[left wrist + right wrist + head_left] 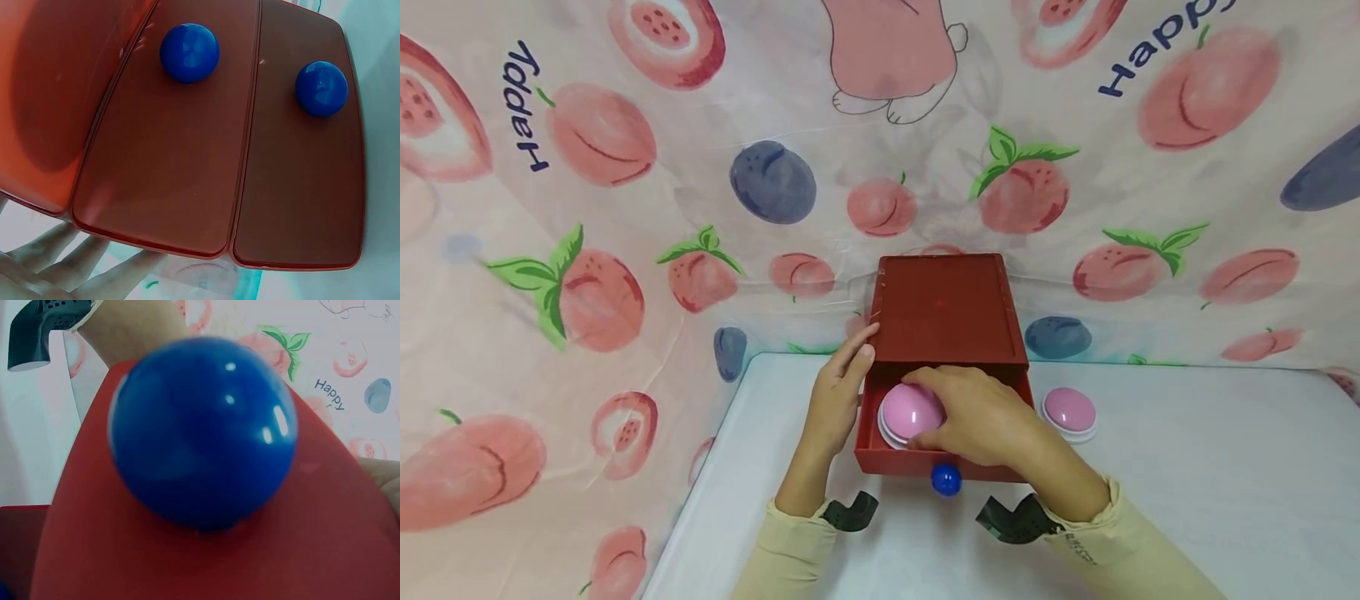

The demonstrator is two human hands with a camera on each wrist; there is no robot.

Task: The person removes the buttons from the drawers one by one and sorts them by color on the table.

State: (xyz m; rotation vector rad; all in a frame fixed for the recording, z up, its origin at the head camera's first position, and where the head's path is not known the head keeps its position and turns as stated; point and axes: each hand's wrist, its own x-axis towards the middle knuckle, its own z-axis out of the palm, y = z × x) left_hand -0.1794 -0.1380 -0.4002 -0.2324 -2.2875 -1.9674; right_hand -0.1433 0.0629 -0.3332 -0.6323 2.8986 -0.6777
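A: What does the right hand (981,414) have hold of?

B: A pink dome (910,412) with a white base. The thumb sits on its near side and the fingers curve over its far side.

A: So where is the dome?

B: In that grip, within the left part of a red drawer (887,462) that is pulled out. I can't tell whether the base touches the drawer floor.

A: And the left hand (833,404)?

B: Left of the grip, grasping nothing. Its extended fingers lie along the side of the red cabinet (943,308), whose top lies just beyond the grip.

A: What's on the near side of the grip?

B: A blue knob (946,480) on the drawer's front. The left wrist view shows two closed drawer fronts (156,169) lower down, each with its own knob.

A: Anything to the right?

B: A second dome (1070,411), just beside the cabinet on the white table (1187,467). Fruit-printed cloth (880,167) hangs well beyond the grip.
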